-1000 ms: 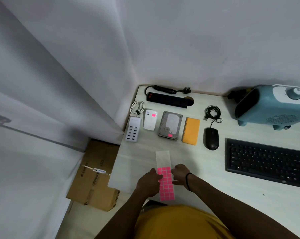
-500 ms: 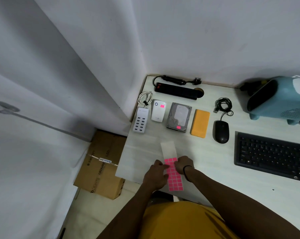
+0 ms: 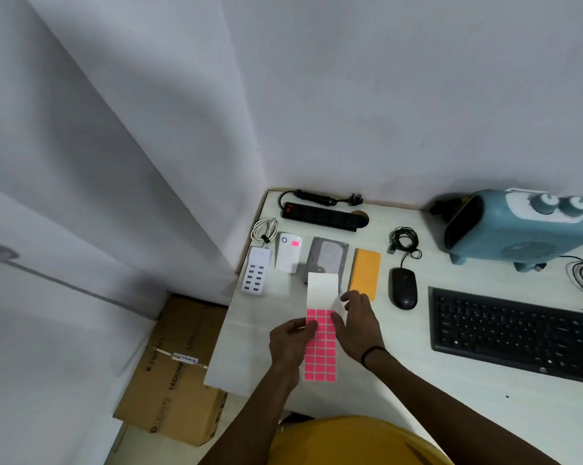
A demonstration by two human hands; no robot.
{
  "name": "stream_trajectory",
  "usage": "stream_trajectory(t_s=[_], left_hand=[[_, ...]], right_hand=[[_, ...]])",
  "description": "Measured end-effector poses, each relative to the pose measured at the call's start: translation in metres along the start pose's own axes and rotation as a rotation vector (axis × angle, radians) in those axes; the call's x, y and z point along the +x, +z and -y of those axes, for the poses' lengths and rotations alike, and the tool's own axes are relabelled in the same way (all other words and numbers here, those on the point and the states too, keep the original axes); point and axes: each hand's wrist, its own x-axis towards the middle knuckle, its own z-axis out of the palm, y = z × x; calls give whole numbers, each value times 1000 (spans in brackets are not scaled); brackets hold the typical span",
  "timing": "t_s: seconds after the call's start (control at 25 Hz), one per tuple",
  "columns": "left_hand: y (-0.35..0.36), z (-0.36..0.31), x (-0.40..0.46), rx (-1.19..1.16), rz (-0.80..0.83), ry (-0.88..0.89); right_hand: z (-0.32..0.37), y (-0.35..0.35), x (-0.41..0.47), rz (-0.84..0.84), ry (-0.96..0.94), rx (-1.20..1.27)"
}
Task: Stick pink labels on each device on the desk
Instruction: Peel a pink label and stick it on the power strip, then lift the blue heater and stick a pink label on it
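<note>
My left hand (image 3: 288, 344) grips the left edge of a label sheet (image 3: 320, 347), thumb on the pink labels. My right hand (image 3: 359, 327) pinches the sheet's right edge near the top pink row, its fingertips close to the orange device (image 3: 365, 273). The sheet's bare white upper part hides the near end of the hard drive (image 3: 328, 255). A white adapter (image 3: 288, 253) carries a pink label. I see no label on the white USB charger (image 3: 256, 275), the black mouse (image 3: 403, 288), the keyboard (image 3: 518, 333) or the power strip (image 3: 320, 216).
A blue heater (image 3: 525, 229) stands at the back right of the white desk (image 3: 417, 397), with loose cables beside it. The desk sits in a wall corner. A cardboard box (image 3: 176, 370) lies on the floor left of the desk.
Both hands have carried the sheet away from me toward the row of devices; its white end now covers part of the hard drive. My right hand has reached further forward.
</note>
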Motion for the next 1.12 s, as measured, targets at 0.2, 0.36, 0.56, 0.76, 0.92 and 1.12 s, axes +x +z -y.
stream_trajectory(t_s=[0.2, 0.36, 0.56, 0.76, 0.92, 1.12], left_hand=[[24, -12, -16, -56, 144, 86], [35, -12, -25, 8, 238, 158], [42, -13, -28, 222, 266, 343], [49, -20, -25, 307, 265, 420], [55, -19, -17, 324, 307, 390], [66, -1, 3, 453, 331, 163]], right_hand=[[-6, -29, -4, -40, -295, -84], [-18, -37, -6, -42, -273, -44], [-24, -49, -10, -53, -204, -18], [-29, -56, -7, -56, -162, 22], [-37, -59, -6, -62, -35, 169], [-77, -65, -2, -108, 426, 702]])
